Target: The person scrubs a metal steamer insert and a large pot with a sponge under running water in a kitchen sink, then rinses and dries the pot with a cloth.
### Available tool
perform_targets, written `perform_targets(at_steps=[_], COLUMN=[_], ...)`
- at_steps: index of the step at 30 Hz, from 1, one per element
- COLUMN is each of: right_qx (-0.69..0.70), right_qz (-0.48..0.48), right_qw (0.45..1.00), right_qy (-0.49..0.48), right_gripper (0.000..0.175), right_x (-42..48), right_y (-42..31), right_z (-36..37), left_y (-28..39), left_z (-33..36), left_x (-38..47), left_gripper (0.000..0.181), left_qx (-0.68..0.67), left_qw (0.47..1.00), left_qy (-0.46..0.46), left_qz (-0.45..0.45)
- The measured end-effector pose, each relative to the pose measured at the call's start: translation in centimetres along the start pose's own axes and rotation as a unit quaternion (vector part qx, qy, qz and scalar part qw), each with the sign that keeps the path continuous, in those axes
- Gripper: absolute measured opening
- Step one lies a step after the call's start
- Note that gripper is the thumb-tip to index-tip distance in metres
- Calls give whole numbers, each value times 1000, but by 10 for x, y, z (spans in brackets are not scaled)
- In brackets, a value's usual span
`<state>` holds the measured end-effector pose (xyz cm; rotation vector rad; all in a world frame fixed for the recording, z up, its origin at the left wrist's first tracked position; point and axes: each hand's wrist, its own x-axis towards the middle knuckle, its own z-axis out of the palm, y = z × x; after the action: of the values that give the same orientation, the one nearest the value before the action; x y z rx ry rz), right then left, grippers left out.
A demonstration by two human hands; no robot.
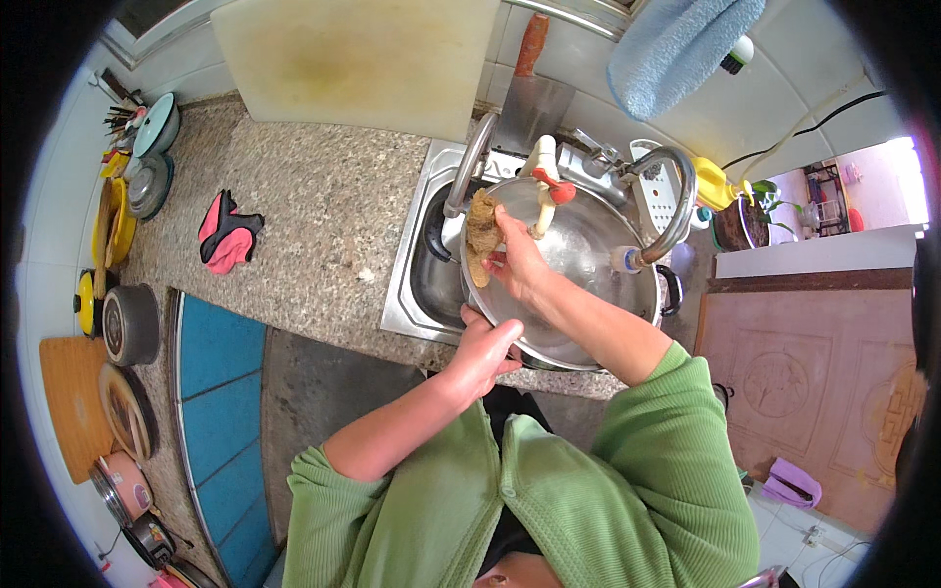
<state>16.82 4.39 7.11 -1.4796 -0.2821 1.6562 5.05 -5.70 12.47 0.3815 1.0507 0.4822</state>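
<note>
A large stainless steel pot with black side handles rests tilted over the metal sink. My right hand reaches across its inside and presses a brown fibrous scrubbing pad against the left wall near the rim. My left hand holds the rim at the near left side, thumb at the edge, with some fingers hidden below. A cream plastic tap with a red handle stands over the far rim. To its right, a curved metal spout reaches over the pot.
Pink and black gloves or cloth lie on the granite counter. Behind are a cutting board and a cleaver. A blue towel hangs above. Pots and bowls line the left side; a yellow bottle stands right of the sink.
</note>
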Motion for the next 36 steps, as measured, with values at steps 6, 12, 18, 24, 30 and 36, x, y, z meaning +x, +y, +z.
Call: perform_targets(at_steps=[6,12,18,24,30,36], right_qx=[31,-124,-208,-291,-499,-609], right_qz=[7,-59,-7,3,-108,-79], right_qw=[1000,990,971,938,822,742], right_qy=[-1,-27,-120,-186,-251,-268], right_gripper=[44,47,51,49,42,53], right_x=[-2,-15,-76,-98,-129,-124], right_y=[-23,-1,0,-15,-34,-87], right_z=[22,19,-19,-31,-79,-158], left_y=[0,0,-6,23,22,20], left_z=[-1,-4,-15,-36,-24,-27], left_x=[1,-2,4,-2,14,23], left_gripper=[64,59,56,60,59,62], left_qx=[11,18,24,-161,-119,-61], left_qw=[1000,1000,995,966,985,990], left_qy=[-9,-26,-92,-191,-67,-61], left_qz=[-3,-2,-1,-63,-108,-112])
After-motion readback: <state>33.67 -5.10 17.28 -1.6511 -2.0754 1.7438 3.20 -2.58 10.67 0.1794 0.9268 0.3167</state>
